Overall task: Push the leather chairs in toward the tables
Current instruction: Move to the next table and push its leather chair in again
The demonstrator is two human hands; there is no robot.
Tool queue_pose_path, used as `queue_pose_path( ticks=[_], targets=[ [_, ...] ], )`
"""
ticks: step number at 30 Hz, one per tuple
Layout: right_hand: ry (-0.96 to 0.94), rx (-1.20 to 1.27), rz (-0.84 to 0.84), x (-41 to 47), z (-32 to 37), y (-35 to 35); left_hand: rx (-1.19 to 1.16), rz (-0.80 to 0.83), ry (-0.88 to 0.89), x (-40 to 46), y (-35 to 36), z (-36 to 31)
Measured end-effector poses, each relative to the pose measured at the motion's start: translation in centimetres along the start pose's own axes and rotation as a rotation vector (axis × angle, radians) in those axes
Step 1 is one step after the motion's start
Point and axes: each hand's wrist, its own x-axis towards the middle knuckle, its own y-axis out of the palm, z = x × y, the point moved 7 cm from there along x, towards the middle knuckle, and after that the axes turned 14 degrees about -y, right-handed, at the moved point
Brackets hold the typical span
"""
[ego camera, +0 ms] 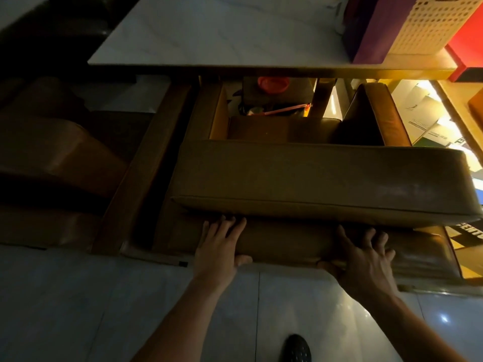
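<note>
Open floor (91, 309) behind leather chair (313, 178); table (209, 35) edge blocks its front
</note>
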Motion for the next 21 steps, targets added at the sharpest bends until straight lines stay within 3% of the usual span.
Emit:
queue_pose_path(
  ticks=[21],
  targets=[
    [-0.061, -0.066, -0.038, -1.3, 0.5, 0.3, -0.060, -0.009, -0.041, -1.4, -0.1, 0.7]
  ],
)
